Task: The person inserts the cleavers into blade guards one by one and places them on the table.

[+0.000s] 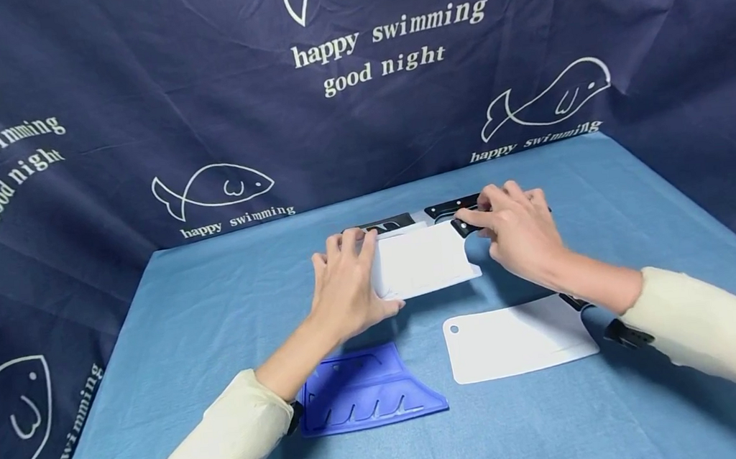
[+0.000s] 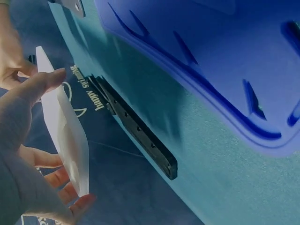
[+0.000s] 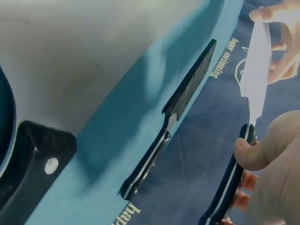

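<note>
A kitchen knife with a black riveted handle (image 3: 229, 180) is held up above the table, its blade inside a white blade cover (image 1: 425, 257). My right hand (image 1: 519, 230) grips the handle, thumb along one side and fingers round the other. At the opposite end, my left hand (image 1: 346, 283) holds the white cover between thumb and fingers, as the left wrist view shows. Behind them lies another knife with a black handle (image 1: 450, 207) and a black blade cover (image 3: 192, 82). The held knife's blade is mostly hidden by its cover.
A blue blade cover (image 1: 368, 391) with slots lies at the front left, partly under my left forearm. Front right is a white-covered cleaver (image 1: 519, 340), its black handle (image 3: 44, 154) below my right forearm. A blue cloth covers the table; a dark printed curtain (image 1: 216, 112) hangs behind.
</note>
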{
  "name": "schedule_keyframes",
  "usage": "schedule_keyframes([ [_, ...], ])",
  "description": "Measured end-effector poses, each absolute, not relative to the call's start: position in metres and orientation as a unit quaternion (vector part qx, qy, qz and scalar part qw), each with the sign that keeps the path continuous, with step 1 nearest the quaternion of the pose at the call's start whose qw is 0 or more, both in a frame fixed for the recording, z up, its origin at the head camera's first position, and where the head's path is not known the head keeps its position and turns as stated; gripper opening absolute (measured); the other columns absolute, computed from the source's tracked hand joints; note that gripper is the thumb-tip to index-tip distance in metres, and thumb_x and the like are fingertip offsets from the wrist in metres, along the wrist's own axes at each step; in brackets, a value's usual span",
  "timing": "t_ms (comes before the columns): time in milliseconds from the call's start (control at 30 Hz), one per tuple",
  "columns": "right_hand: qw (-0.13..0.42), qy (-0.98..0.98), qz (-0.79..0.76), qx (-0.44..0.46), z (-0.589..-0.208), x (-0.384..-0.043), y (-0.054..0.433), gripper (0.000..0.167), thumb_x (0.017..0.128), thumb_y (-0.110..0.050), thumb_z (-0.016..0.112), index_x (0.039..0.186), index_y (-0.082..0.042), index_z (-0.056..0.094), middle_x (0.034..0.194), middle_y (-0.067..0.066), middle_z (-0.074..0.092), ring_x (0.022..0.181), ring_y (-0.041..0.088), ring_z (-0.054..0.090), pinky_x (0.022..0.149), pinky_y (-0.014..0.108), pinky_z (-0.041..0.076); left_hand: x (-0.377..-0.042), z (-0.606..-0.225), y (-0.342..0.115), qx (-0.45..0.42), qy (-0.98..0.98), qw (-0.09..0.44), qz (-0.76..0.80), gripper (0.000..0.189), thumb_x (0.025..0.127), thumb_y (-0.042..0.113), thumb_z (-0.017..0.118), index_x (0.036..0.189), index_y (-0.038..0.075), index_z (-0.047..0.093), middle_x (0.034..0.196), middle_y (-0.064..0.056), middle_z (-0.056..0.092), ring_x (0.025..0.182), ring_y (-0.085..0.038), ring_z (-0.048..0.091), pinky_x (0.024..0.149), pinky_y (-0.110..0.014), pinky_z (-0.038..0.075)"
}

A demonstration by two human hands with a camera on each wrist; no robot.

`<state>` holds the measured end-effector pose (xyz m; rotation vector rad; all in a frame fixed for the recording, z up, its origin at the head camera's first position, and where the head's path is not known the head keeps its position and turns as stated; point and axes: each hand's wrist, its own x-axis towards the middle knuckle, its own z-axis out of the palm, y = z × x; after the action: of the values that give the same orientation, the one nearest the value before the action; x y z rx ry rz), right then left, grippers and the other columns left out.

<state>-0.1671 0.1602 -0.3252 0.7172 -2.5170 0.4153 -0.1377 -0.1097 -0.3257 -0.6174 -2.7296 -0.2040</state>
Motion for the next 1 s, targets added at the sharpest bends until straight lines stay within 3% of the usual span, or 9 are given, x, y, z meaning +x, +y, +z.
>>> schedule_keyframes([
  [500, 0.088, -0.953, 0.191, 0.217, -0.335, -0.181, 0.158, 0.054, 0.076, 0.014, 0.055, 0.119, -0.014, 0.070, 0.100, 0.008, 0.058, 0.088, 0.026, 0.042, 0.074, 0.048, 0.028, -0.150, -0.333, -0.107, -0.185, -0.978, 0.044, -0.081, 0.106, 0.051, 0.062, 0.085, 0.137, 0.011, 0.049, 0.127, -0.007, 0.044, 0.111, -0.029, 0.040, 0.078, -0.044, 0.036],
  [733, 0.032, -0.956, 0.204, 0.207, -0.344, -0.184, 0.155, 0.042, 0.081, 0.007, 0.064, 0.117, -0.012, 0.071, 0.101, 0.007, 0.059, 0.091, 0.027, 0.043, 0.076, 0.049, 0.028, -0.155, -0.340, -0.109, -0.182, -0.979, -0.026, -0.091, 0.103, 0.054, 0.060, 0.086, 0.137, 0.012, 0.050, 0.127, -0.007, 0.043, 0.111, -0.026, 0.038, 0.078, -0.040, 0.034],
  [1000, -0.022, -0.961, 0.198, 0.189, -0.355, -0.187, 0.152, 0.042, 0.076, 0.002, 0.073, 0.115, -0.014, 0.072, 0.094, 0.007, 0.057, 0.096, 0.031, 0.048, 0.077, 0.054, 0.034, -0.159, -0.349, -0.108, -0.179, -0.975, -0.097, -0.084, 0.107, 0.054, 0.061, 0.085, 0.141, 0.011, 0.048, 0.129, -0.006, 0.043, 0.113, -0.026, 0.040, 0.086, -0.043, 0.037],
])
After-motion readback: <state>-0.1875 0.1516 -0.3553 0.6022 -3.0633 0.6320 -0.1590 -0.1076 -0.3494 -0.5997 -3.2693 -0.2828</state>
